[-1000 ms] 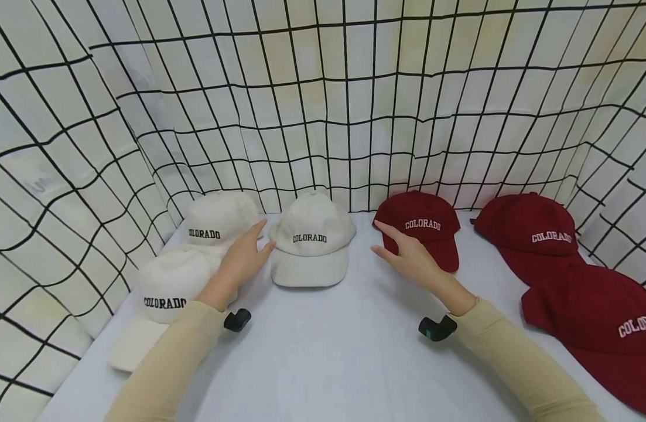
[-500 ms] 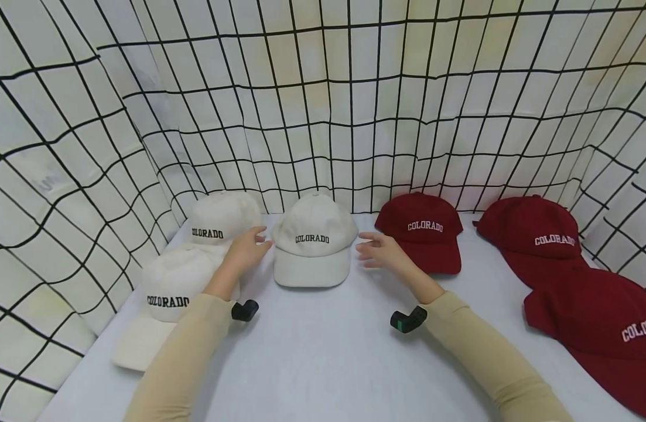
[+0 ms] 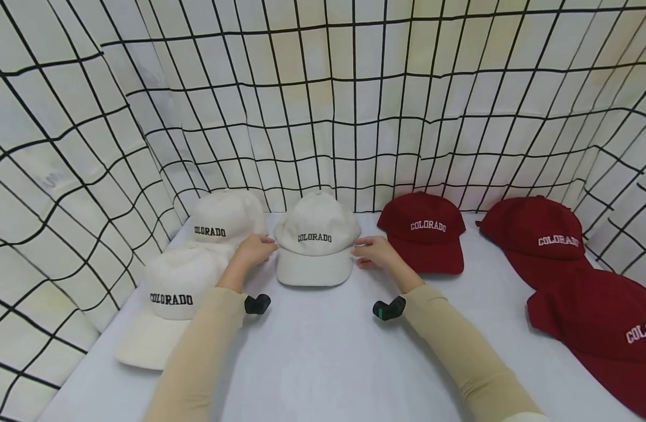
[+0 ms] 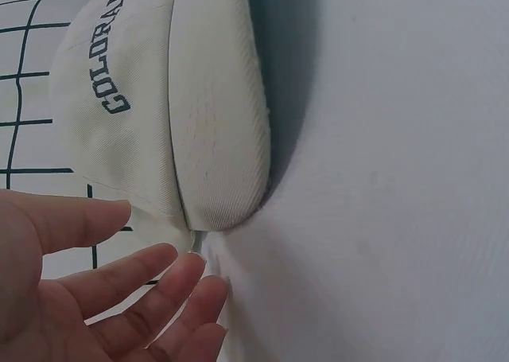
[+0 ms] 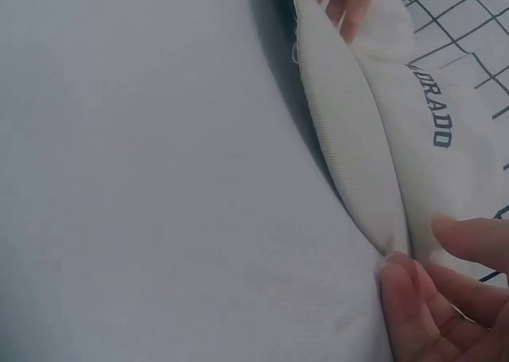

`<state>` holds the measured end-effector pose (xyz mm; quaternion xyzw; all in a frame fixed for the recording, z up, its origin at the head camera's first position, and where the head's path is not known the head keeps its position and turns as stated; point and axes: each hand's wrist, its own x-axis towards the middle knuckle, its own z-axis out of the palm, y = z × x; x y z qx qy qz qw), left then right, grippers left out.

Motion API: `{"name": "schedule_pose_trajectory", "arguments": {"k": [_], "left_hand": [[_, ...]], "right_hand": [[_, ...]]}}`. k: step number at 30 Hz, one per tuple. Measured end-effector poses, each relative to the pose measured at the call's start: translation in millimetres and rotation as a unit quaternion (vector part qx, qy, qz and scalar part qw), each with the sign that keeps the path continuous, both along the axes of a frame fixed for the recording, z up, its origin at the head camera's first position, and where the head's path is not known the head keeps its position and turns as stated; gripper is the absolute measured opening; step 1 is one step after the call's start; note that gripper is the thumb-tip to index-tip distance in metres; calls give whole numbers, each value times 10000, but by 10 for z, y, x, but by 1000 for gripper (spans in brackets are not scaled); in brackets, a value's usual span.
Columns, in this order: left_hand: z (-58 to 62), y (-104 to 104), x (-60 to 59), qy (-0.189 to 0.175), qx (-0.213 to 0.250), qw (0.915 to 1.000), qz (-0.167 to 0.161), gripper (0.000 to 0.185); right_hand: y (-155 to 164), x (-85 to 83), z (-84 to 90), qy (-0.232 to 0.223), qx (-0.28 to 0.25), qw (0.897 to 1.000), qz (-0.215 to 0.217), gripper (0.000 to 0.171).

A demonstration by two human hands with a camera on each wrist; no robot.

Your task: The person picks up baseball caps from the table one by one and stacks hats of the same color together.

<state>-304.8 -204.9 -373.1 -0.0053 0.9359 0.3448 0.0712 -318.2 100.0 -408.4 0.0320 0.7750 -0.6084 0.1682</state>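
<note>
A white baseball cap lettered COLORADO sits brim forward between the two hands. My left hand is at its left side; in the left wrist view its thumb and fingers are spread apart, fingertips right by the brim's end. On the other side, my right hand has its fingertips at the right end of the brim, with the thumb alongside the crown. Two more white caps, one behind and one in front, lie left of it, partly hidden by the left arm.
Three dark red COLORADO caps stand to the right: one beside the right hand, another farther right, and one nearer. A black-and-white grid backdrop encloses the white table at the back and sides.
My right hand has moved left from the near red cap to the right side of the middle white cap. My left hand has shifted slightly right, closer to that cap.
</note>
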Motion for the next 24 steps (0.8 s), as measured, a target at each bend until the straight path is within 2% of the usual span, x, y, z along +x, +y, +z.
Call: {"name": "schedule_pose_trajectory", "arguments": {"k": [9,19,24], "left_hand": [[-70,35,-68,-122,-18,9998,121,46],[-101,29,-98,-186,155,9991,353,49],[-137,38,-112,-206,206,9992,291,46]], "right_hand": [[-60,-74,-5,-102,224,9995,-180,44],[-146,-65,-12,131,442,9987,-236,37],[-132,-50,-21,85,303,9989,-355,35]]}}
